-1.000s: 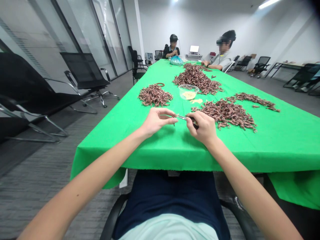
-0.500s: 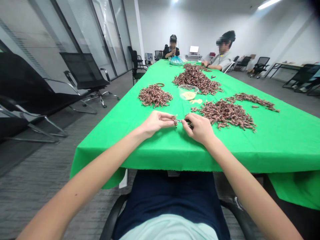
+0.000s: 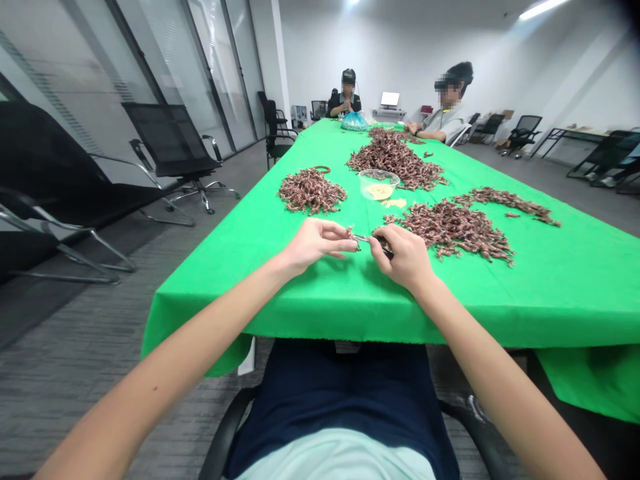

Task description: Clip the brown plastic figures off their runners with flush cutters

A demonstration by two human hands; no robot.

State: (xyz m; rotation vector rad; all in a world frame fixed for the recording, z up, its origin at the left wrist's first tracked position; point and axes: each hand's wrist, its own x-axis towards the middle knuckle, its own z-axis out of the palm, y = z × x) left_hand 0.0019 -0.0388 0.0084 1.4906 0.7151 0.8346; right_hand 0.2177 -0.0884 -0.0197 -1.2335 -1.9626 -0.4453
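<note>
My left hand [image 3: 320,247] pinches a small reddish-brown dried piece [image 3: 350,231] between thumb and fingertips, just above the table's near part. My right hand [image 3: 403,253] is closed round the dark handle of a small metal-tipped tool [image 3: 361,238]. Its slim tips point left and meet the piece; whether they are scissors or tweezers I cannot tell. A pile of similar pieces [image 3: 453,230] lies right of my right hand, and a smaller pile [image 3: 311,191] lies beyond my left hand. Past my hands stands a clear plastic bowl [image 3: 379,191] with pale bits inside.
Pale crumbs [image 3: 397,203] lie beside the bowl on the green tablecloth [image 3: 250,267]. Behind it rises a large brown pile [image 3: 395,160]. A blue bag [image 3: 354,121] sits at the far end. Two people sit further along the table. Office chairs [image 3: 167,143] stand at left.
The tool's tips look more spread at the piece, and my right hand has shifted slightly right. My left fingers have moved a little; both hands keep their hold.
</note>
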